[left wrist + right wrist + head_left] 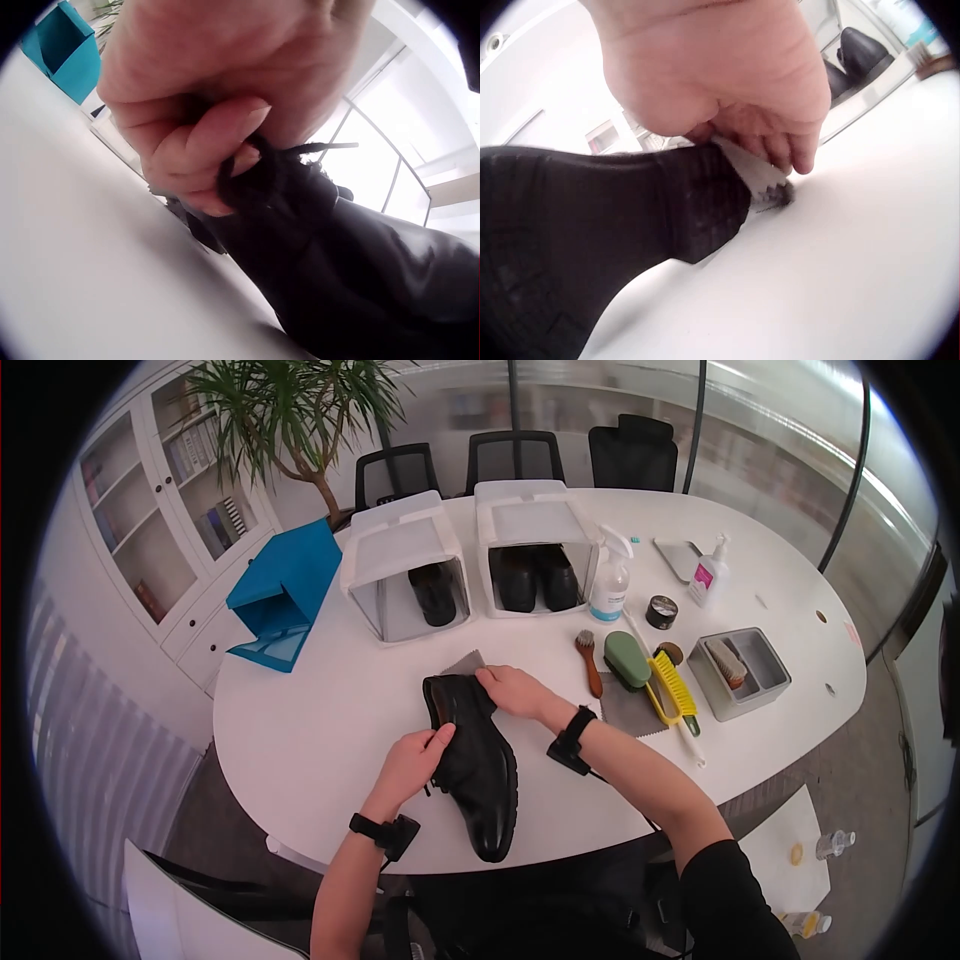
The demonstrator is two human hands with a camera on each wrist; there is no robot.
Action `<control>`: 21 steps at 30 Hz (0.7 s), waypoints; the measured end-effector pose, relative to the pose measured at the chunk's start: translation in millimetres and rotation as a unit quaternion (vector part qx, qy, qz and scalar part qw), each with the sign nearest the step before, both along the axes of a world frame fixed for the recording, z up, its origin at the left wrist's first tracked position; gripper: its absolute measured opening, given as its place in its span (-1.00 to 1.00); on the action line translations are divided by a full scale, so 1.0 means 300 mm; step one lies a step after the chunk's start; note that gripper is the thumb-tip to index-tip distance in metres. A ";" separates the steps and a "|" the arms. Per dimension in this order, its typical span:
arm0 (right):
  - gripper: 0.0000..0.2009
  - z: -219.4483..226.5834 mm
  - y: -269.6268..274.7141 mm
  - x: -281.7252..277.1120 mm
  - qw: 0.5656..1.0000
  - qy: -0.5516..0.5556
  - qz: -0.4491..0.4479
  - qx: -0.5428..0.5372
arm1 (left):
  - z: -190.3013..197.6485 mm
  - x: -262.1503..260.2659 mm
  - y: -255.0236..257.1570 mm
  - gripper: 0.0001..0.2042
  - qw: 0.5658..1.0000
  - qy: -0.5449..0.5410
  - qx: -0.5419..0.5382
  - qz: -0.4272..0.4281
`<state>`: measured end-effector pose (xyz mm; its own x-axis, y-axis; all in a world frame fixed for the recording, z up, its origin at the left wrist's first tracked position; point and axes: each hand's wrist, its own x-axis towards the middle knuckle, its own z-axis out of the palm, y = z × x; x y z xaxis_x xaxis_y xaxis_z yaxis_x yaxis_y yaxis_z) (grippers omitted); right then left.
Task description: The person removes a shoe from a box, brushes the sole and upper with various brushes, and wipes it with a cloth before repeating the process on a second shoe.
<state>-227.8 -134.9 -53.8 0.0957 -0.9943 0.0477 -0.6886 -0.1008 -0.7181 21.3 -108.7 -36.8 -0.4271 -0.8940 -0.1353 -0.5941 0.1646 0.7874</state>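
While the left hand [412, 761] grips the black shoe [476, 765] beside its lace [321, 148], toe [491, 840] jutting past that hold, the right hand [520, 692] pinches a grey cloth [753, 169] at the heel [703, 206]; steady wiping calls for a firm left brace, even pressure around the curve, and the lace kept clear.

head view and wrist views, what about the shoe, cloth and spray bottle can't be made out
Cloth: partly hidden by the shoe and right hand, head view.
Sole: toe end cut off by the left edge, right wrist view.
Spray bottle: print too small to read, head view.
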 end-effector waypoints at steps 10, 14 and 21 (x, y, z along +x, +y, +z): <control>-0.62 0.163 0.324 0.057 0.998 -0.023 0.030 -0.042 | -0.017 -0.063 0.094 -0.55 0.947 0.060 -0.307 0.080; -0.66 0.125 0.444 0.041 0.975 -0.001 0.113 -0.190 | 0.035 -0.110 0.132 -0.68 0.888 0.065 -0.453 0.053; -0.63 0.164 0.517 0.013 0.995 -0.089 0.040 0.007 | 0.051 -0.112 0.131 -0.81 0.950 0.073 -0.278 -0.125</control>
